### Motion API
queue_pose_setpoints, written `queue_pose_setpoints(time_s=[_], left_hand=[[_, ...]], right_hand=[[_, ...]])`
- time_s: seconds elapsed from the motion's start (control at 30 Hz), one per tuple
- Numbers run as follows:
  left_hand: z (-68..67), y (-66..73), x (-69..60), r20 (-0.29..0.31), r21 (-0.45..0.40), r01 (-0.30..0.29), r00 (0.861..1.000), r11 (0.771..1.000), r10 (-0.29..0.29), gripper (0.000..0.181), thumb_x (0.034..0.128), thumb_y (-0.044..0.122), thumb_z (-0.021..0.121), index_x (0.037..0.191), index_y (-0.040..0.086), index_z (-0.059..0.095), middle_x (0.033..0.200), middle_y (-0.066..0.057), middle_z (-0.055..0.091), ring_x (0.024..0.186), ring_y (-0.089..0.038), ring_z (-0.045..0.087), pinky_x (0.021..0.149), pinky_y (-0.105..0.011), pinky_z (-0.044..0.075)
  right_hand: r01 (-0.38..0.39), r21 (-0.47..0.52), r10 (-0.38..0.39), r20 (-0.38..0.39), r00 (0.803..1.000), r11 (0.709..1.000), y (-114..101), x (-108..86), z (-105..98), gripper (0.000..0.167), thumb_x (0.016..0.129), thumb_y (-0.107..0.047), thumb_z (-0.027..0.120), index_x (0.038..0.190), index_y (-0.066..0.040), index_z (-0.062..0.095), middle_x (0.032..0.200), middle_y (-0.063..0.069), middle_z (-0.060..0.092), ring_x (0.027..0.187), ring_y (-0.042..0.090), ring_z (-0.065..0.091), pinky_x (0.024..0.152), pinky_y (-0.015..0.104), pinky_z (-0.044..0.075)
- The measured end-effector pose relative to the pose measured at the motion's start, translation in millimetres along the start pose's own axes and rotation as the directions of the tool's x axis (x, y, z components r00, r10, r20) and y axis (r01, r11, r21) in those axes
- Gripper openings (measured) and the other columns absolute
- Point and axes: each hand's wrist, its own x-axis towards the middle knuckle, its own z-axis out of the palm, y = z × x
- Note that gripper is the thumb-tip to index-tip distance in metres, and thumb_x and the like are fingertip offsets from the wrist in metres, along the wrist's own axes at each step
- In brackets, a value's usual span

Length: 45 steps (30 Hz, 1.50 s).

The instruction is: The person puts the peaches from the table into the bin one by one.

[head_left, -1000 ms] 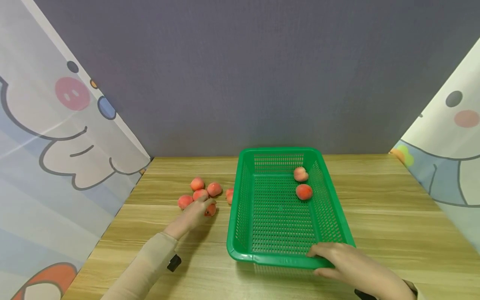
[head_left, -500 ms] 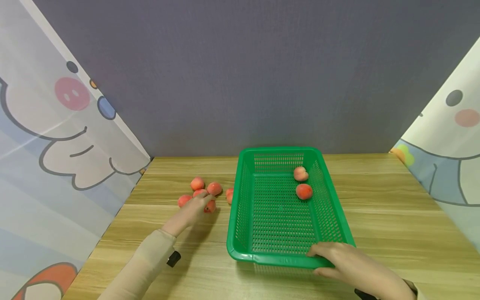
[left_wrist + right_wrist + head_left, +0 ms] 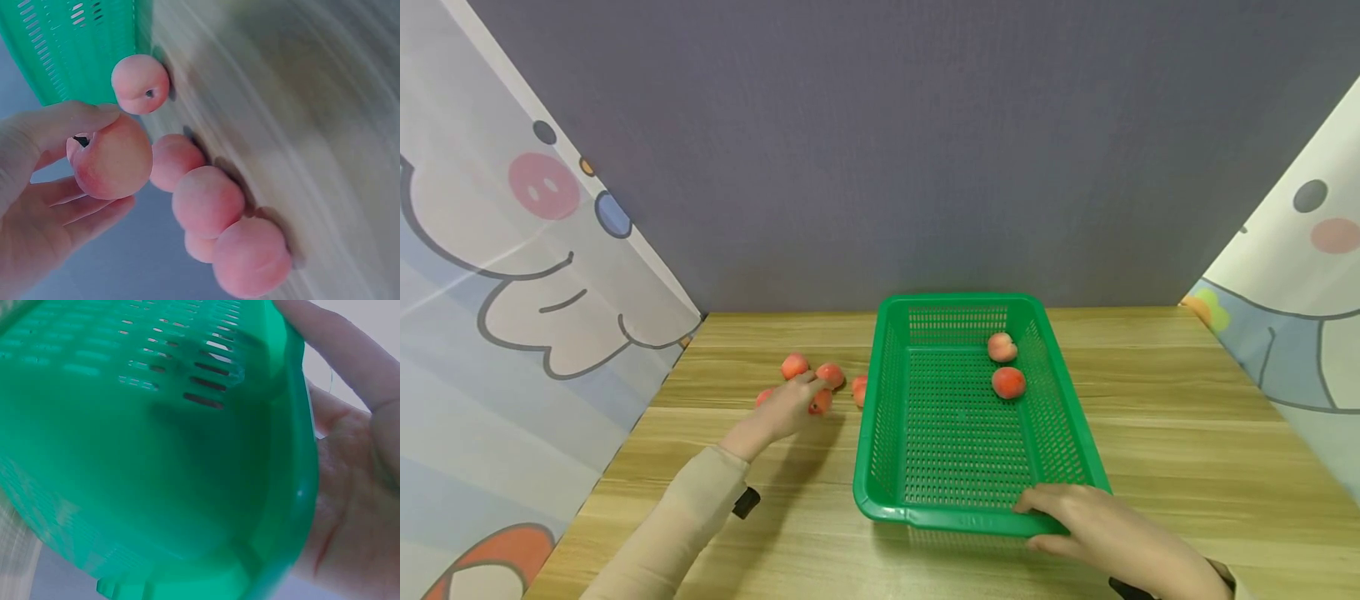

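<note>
My left hand [image 3: 784, 408] pinches a peach [image 3: 115, 159] between thumb and fingers, left of the green basket. Close by on the table lie several more peaches [image 3: 209, 201], some partly hidden behind the hand in the head view. Another peach [image 3: 859, 391] sits against the outside of the basket's left wall. With its fingers over the rim and thumb below, my right hand [image 3: 1093, 529] grips the green basket [image 3: 958, 521] at its near right corner. Inside the basket, along its right side, rest a pale peach [image 3: 1002, 347] and a redder peach [image 3: 1008, 383].
The wooden table [image 3: 1187, 433] extends to both sides of the basket. A grey panel [image 3: 887, 167] rises at the table's back edge. Printed cartoon curtains [image 3: 535, 250] hang at left and right.
My left hand has moved slightly forward, away from me, and the peach in its fingers has shifted the same way. My right hand and the basket have stayed put.
</note>
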Motion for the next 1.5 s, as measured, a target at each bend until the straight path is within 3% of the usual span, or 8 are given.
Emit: queue_pose_setpoints(time_s=[0.2,0.5,0.63,0.8,0.93,1.1,1.37,1.5], left_hand=[[-11.8,2.7,4.0,0.019,-0.008,-0.002,1.0,1.0,0.002,0.039,0.0662,-0.001,0.071,0.102,-0.003,0.056,0.088,-0.012,0.052,0.064,-0.014,0.045,0.05,-0.021,0.038],[-23.9,8.3,12.2,0.001,0.033,-0.054,0.999,0.998,0.054,0.04,0.0691,0.004,0.071,0.106,-0.004,0.058,0.096,-0.016,0.056,0.082,-0.025,0.056,0.063,-0.029,0.048],[-28.5,11.0,16.5,0.017,-0.005,-0.062,0.998,0.998,0.062,0.037,0.0694,0.002,0.07,0.104,-0.002,0.059,0.091,-0.01,0.055,0.077,-0.018,0.053,0.06,-0.023,0.046],[-36.6,17.0,22.4,0.038,-0.023,-0.023,0.999,0.999,0.024,0.037,0.072,0.004,0.068,0.107,-0.001,0.058,0.091,-0.009,0.054,0.07,-0.012,0.049,0.057,-0.021,0.042],[-43.5,23.9,26.1,0.046,0.008,-0.014,0.999,1.0,0.014,0.039,0.0739,0.008,0.068,0.11,0.001,0.057,0.091,-0.008,0.054,0.071,-0.014,0.049,0.059,-0.024,0.042],[-49.3,29.3,30.0,0.03,0.021,-0.049,0.998,0.999,0.049,0.039,0.073,0.007,0.069,0.109,0.001,0.056,0.09,-0.009,0.053,0.074,-0.018,0.053,0.061,-0.028,0.044],[-60.1,40.0,40.0,0.084,0.002,-0.032,0.996,0.999,0.031,0.039,0.0744,0.005,0.066,0.112,0.003,0.055,0.094,-0.009,0.053,0.072,-0.016,0.049,0.057,-0.024,0.04],[-64.2,48.0,47.0,0.083,-0.004,-0.052,0.995,0.999,0.052,0.038,0.0758,0.005,0.065,0.113,0.002,0.055,0.101,-0.011,0.054,0.074,-0.016,0.052,0.058,-0.023,0.04]], right_hand=[[-0.007,0.018,0.007,0.013,1.0,1.0,0,0.7,-1,0.023,0.081,-0.032,0.061,0.1,-0.02,0.06,0.099,-0.003,0.063,0.088,0.012,0.059,0.066,0.027,0.049],[0.001,-0.002,-0.001,0.002,1.0,1.0,0,0.4,0,0.023,0.081,-0.033,0.061,0.1,-0.019,0.06,0.099,-0.003,0.063,0.088,0.013,0.06,0.065,0.028,0.05],[-0.004,-0.008,0.004,0.006,1.0,1.0,-1,0.3,0,0.024,0.081,-0.033,0.061,0.1,-0.019,0.06,0.099,-0.002,0.063,0.089,0.014,0.06,0.066,0.028,0.05],[-0.019,0.001,0.019,0.017,1.0,1.0,0,-0.2,0,0.025,0.081,-0.034,0.06,0.101,-0.019,0.06,0.1,-0.003,0.062,0.089,0.014,0.059,0.067,0.029,0.05],[-0.012,0.004,0.012,0.011,1.0,1.0,-1,-0.3,-1,0.023,0.081,-0.033,0.061,0.1,-0.02,0.06,0.099,-0.004,0.062,0.089,0.012,0.059,0.066,0.028,0.05],[-0.013,0.009,0.012,0.012,1.0,1.0,-1,-0.2,-1,0.023,0.081,-0.034,0.06,0.099,-0.02,0.059,0.099,-0.004,0.062,0.089,0.012,0.059,0.066,0.028,0.049],[-0.012,0.003,0.012,0.008,1.0,1.0,0,-0.2,-1,0.023,0.081,-0.034,0.061,0.099,-0.02,0.06,0.099,-0.003,0.062,0.089,0.013,0.059,0.067,0.028,0.05],[-0.017,0.001,0.017,0.01,1.0,1.0,0,-0.3,0,0.023,0.081,-0.033,0.061,0.1,-0.019,0.06,0.099,-0.003,0.062,0.089,0.014,0.059,0.067,0.028,0.05]])
